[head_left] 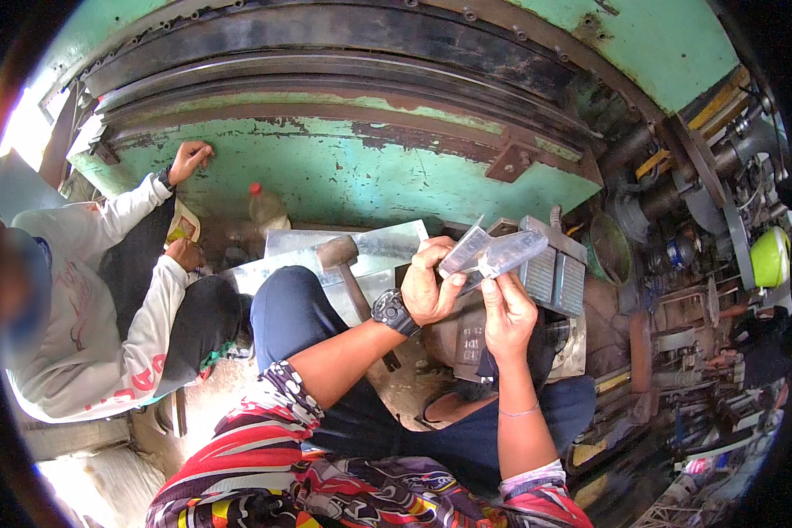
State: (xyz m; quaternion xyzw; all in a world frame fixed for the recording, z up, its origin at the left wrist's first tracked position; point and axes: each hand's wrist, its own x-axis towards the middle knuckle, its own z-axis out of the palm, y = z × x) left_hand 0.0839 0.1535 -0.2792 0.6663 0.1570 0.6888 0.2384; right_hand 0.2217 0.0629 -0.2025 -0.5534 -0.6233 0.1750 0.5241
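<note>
A shiny piece of bent sheet metal (512, 252), with raised flanges, is held up in front of me. My left hand (431, 286) is closed on its left side, thumb toward me, with a dark watch on the wrist. From below, my right hand (509, 315) pinches its near edge between thumb and fingers. Just beyond the right hand is a stack of grey bent metal pieces (554, 280). To the left of my left hand, a mallet (337, 253) leans with its head on flat metal sheets (387, 236).
A large green machine (282, 172) with a long dark bed spans the far side. At left sits another person in a white sleeve (136, 220), one hand near the machine. A red-capped bottle (260, 204) stands by its base. Tools and metal parts (678, 370) crowd the right.
</note>
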